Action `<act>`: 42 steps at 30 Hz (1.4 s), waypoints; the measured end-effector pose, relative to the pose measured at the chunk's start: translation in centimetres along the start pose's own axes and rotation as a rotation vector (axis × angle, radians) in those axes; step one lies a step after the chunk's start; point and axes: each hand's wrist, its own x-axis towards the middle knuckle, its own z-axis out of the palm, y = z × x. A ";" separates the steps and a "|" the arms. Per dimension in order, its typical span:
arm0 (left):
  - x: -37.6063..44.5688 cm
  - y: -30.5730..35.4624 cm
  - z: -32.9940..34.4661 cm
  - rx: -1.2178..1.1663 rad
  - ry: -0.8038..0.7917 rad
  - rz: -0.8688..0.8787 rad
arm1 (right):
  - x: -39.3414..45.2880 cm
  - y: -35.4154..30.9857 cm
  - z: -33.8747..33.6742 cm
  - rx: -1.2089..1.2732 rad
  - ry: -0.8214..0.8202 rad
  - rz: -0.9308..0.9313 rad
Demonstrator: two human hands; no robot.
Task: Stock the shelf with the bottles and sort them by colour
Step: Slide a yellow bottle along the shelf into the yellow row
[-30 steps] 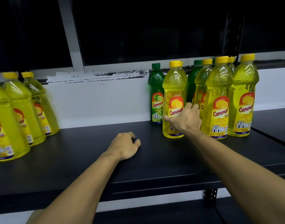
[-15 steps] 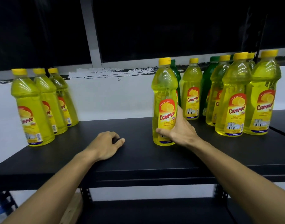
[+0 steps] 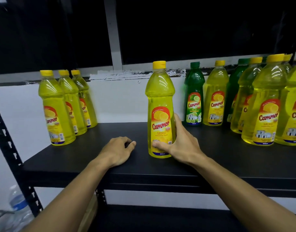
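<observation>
Risk first: right hand (image 3: 180,146) grips the yellow bottle (image 3: 160,111) low on the body, thumb across the front near the base, fingers (image 3: 176,121) wrapped round the far side. Bottle stands upright on the shelf (image 3: 227,156), mid-way between the two groups, well apart from both. A low grip on a tall full bottle means it could tip at the neck if it's slid fast toward the left; the matte surface may grab the base and rock it. Lifting instead of sliding would avoid that, but the plastic looks slick, so slip is possible.

Second risk: sorted yellow row (image 3: 63,106) at left is three bottles packed close, one behind another. Coming in too hard likely knocks the front one into the rest.

Left hand (image 3: 118,150) rests on the shelf just beside the bottle, fingers loosely curled, holding nothing. It sits in the slide path, so it may need to move.

Sorting is not finished: green bottle (image 3: 194,96) and at least one more green behind are mixed in with the yellow cluster (image 3: 264,104) at right.

Surface: black matte shelf board on a black slotted metal upright (image 3: 8,148). White wall behind, scuffed paint along a grey ledge, dark window panes above. A clear water bottle (image 3: 16,203) sits low at the left, below shelf level.
</observation>
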 end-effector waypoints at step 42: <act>-2.0 10.1 1.7 -0.370 0.234 -0.333 | 4.1 4.6 0.1 -0.508 -0.261 0.301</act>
